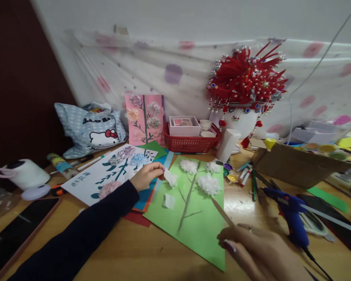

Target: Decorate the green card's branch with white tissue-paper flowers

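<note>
A light green sheet (203,238) lies on the table, with a grey branch (186,207) painted on it. Fluffy white tissue flowers (209,184) sit around the branch's upper part. My left hand (148,175) is closed in a pinch on a piece of white tissue paper (170,178) over the sheet's left edge. A small white tissue square (169,201) lies flat on the green just below it. In the lower right, my right hand (257,249) grips a thin pointed wooden stick (222,212), its tip close to the largest flower.
Left of the sheet lies a white floral picture (84,187); a phone (20,230) rests at the front left. Behind stand a red basket (190,143) and a pink flower picture (137,132). A blue glue gun (292,214) with its cord lies right, near a cardboard box (292,166).
</note>
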A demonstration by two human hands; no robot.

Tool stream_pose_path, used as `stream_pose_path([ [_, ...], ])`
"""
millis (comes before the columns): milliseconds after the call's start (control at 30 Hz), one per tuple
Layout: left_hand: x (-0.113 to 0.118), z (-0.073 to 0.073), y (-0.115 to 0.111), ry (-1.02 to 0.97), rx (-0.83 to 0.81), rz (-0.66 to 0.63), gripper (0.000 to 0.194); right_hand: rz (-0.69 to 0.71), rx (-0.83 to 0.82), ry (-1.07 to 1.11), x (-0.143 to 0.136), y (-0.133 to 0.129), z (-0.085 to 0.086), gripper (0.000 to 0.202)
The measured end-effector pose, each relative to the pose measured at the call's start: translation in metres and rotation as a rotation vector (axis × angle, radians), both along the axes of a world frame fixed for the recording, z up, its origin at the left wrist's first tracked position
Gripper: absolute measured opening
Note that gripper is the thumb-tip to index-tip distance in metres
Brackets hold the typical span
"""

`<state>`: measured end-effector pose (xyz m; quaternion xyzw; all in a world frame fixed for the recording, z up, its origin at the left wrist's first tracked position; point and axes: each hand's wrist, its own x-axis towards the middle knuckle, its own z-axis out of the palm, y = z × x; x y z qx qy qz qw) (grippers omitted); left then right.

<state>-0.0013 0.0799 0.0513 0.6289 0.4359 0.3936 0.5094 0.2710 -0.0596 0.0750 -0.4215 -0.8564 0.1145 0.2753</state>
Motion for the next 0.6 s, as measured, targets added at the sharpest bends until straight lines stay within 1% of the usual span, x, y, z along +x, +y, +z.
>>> stream_pose_path([
  [100, -0.009, 0.012, 0.003, 0.287, 0.086, -0.340, 0.016, 0.073, 0.083, 0.133, -0.003, 0.021, 0.009, 0.051],
  [133, -0.009, 0.014, 0.004, 0.398, 0.145, -0.412, 0.015, 0.071, 0.073, 0.154, -0.007, 0.029, 0.009, 0.057],
  [167, -0.009, 0.014, 0.006, 0.516, 0.229, -0.445, 0.014, 0.073, 0.091, 0.182, -0.012, 0.037, 0.008, 0.058],
  [200, -0.008, 0.013, 0.007, 0.635, 0.329, -0.442, 0.014, 0.088, 0.129, 0.205, -0.017, 0.045, 0.006, 0.060],
  [267, -0.005, 0.009, 0.009, 0.847, 0.520, -0.382, 0.015, 0.149, 0.189, 0.236, -0.029, 0.060, -0.002, 0.061],
  [333, -0.001, 0.004, 0.009, 0.989, 0.629, -0.337, 0.016, 0.215, 0.266, 0.240, -0.039, 0.070, -0.011, 0.060],
  [467, 0.004, -0.004, 0.007, 1.121, 0.738, -0.298, 0.017, 0.266, 0.299, 0.106, -0.056, 0.082, -0.025, 0.050],
  [600, 0.005, -0.007, 0.006, 1.154, 0.780, -0.278, 0.018, 0.269, 0.316, 0.000, -0.064, 0.086, -0.036, 0.046],
])
